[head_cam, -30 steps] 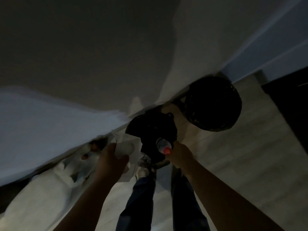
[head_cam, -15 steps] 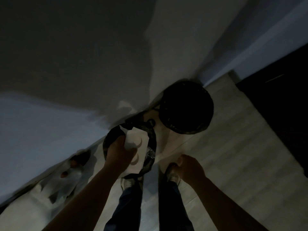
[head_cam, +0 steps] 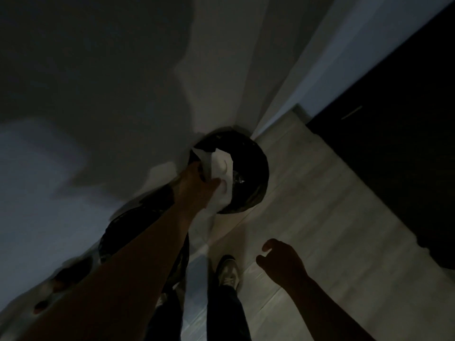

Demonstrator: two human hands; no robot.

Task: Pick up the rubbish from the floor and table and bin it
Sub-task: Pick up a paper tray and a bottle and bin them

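Head view: left hand [head_cam: 199, 185] now over far bin [head_cam: 256, 173], no longer over near bin [head_cam: 110, 232]; thumb and fingers pinching white paper [head_cam: 221, 168] above the black liner's mouth. Clear plastic [head_cam: 237, 179] just visible inside. Right hand [head_cam: 283, 262] loose, fingers spread, holding nothing, low over pale floor [head_cam: 320, 205] beside shoe [head_cam: 229, 271], bottle gone from it.

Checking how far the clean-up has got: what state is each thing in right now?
Left hand: closed on white paper.
White paper: crumpled, held over the far bin.
Far bin: open, black-lined, something shiny inside.
Near bin: black-lined, mostly hidden by forearm.
Right hand: open, empty.
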